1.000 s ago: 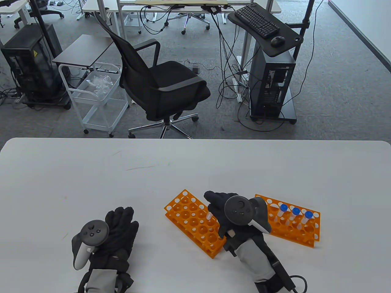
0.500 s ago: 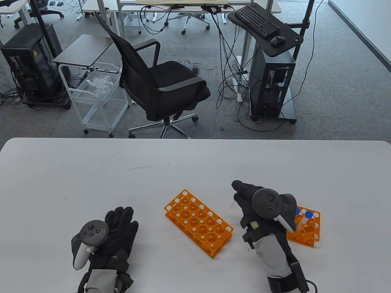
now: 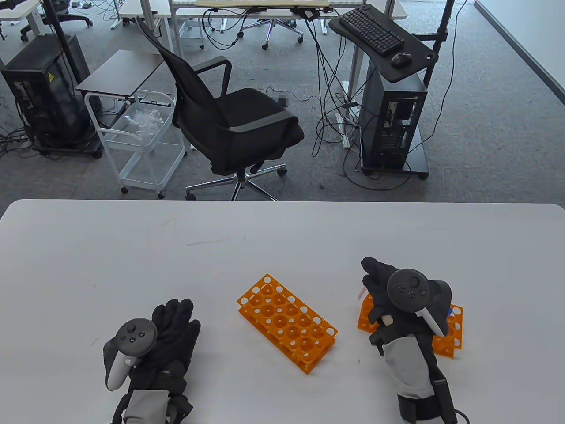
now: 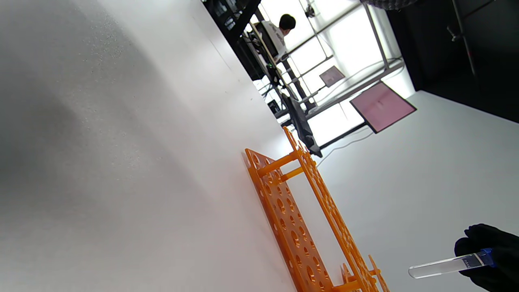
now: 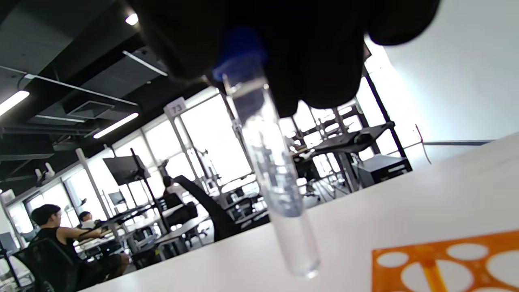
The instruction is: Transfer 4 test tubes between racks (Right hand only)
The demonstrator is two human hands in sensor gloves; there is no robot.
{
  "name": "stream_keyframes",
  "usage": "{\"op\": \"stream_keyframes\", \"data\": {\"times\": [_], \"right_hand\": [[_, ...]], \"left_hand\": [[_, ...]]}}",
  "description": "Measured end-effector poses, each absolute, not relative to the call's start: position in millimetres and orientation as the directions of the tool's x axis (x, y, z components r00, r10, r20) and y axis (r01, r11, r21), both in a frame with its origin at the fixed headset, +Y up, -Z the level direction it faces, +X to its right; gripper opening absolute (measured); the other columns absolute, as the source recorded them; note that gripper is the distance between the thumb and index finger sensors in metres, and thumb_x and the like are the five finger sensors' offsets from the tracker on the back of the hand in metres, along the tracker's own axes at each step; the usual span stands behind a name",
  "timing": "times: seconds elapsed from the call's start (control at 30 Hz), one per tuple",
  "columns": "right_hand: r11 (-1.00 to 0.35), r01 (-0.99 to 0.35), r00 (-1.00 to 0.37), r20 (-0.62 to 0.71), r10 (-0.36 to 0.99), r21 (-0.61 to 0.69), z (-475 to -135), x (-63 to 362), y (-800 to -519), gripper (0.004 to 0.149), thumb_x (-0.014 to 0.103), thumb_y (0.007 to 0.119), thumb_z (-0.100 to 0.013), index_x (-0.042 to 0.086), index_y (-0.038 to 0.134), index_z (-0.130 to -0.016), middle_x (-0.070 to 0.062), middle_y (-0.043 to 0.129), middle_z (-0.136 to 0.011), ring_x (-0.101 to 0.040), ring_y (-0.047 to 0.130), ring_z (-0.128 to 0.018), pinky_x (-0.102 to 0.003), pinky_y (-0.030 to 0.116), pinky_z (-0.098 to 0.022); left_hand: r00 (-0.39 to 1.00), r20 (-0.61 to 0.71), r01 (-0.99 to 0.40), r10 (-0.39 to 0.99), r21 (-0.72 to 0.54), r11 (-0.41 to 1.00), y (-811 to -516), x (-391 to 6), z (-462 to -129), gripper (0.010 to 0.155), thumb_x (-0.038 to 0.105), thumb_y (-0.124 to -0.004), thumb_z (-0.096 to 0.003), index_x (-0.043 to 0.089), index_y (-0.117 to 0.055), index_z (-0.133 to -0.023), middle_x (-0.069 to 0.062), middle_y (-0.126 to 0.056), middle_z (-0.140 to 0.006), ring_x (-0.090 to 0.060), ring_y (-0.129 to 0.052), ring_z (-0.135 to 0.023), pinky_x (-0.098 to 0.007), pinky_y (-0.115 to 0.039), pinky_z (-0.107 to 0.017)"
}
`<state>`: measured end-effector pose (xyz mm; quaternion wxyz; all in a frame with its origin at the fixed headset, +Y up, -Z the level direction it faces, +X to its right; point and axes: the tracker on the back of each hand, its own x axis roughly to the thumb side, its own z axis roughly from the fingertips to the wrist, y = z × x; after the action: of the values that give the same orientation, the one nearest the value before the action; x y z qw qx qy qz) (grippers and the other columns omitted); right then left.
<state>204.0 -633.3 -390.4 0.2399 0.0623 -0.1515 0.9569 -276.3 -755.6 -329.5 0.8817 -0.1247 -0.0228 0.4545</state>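
- Orange left rack [image 3: 288,323]: lies at mid-table, its visible holes unfilled.
- Orange right rack [image 3: 451,335]: mostly hidden under the right hand [image 3: 393,293].
- Right hand: raised above the right rack, fingers pinching a clear test tube [image 5: 271,178] at its blue-capped end; tube clear of the white table [image 3: 282,247].
- Left hand [image 3: 170,335]: rests on the table well left of both racks, fingers laid close together, holding nothing.

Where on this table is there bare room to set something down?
The far half of the table is bare, as is the gap between the left hand and the middle rack. It is crowded at the right rack, under the right hand holding a tube.
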Motion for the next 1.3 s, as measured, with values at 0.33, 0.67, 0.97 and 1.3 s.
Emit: {"op": "stream_keyframes", "data": {"times": [0.33, 0.67, 0.97, 1.3], "right_hand": [[-0.864, -0.426, -0.905, 0.152, 0.398, -0.268, -397.5, 207.5, -643.1, 0.047, 0.025, 0.079, -0.048, 0.012, 0.080, -0.093, -0.018, 0.091, -0.087, -0.046, 0.085, -0.075, -0.067, 0.059, -0.061], [-0.882, -0.386, -0.922, 0.130, 0.364, -0.270, -404.1, 208.9, -655.0, 0.047, 0.025, 0.079, -0.048, 0.012, 0.080, -0.093, -0.018, 0.091, -0.087, -0.045, 0.085, -0.076, -0.066, 0.059, -0.061], [-0.899, -0.354, -0.935, 0.118, 0.335, -0.257, -411.8, 207.4, -667.8, 0.047, 0.025, 0.079, -0.048, 0.012, 0.079, -0.093, -0.018, 0.090, -0.088, -0.045, 0.084, -0.077, -0.066, 0.058, -0.061], [-0.905, -0.352, -0.936, 0.105, 0.336, -0.239, -419.2, 207.6, -677.5, 0.047, 0.025, 0.079, -0.048, 0.013, 0.079, -0.093, -0.018, 0.090, -0.088, -0.045, 0.083, -0.077, -0.067, 0.057, -0.062]], "left_hand": [[0.585, -0.070, -0.796, 0.808, -0.240, 0.555, -755.5, -276.3, -329.6, 0.069, 0.066, -0.045, -0.0564, 0.043, -0.016, -0.115, 0.010, 0.001, -0.119, -0.012, 0.019, -0.105, -0.040, 0.016, -0.075], [0.584, -0.072, -0.797, 0.808, -0.240, 0.555, -755.6, -276.4, -329.5, 0.069, 0.066, -0.045, -0.0563, 0.043, -0.016, -0.115, 0.011, 0.001, -0.119, -0.012, 0.019, -0.105, -0.040, 0.016, -0.075], [0.584, -0.072, -0.797, 0.808, -0.239, 0.555, -755.6, -276.4, -329.5, 0.069, 0.066, -0.045, -0.0564, 0.043, -0.016, -0.115, 0.011, 0.001, -0.119, -0.012, 0.019, -0.105, -0.040, 0.016, -0.075], [0.582, -0.080, -0.799, 0.809, -0.240, 0.552, -754.9, -276.8, -328.9, 0.069, 0.066, -0.045, -0.0563, 0.043, -0.016, -0.115, 0.011, 0.001, -0.119, -0.012, 0.019, -0.105, -0.040, 0.016, -0.075]]}}
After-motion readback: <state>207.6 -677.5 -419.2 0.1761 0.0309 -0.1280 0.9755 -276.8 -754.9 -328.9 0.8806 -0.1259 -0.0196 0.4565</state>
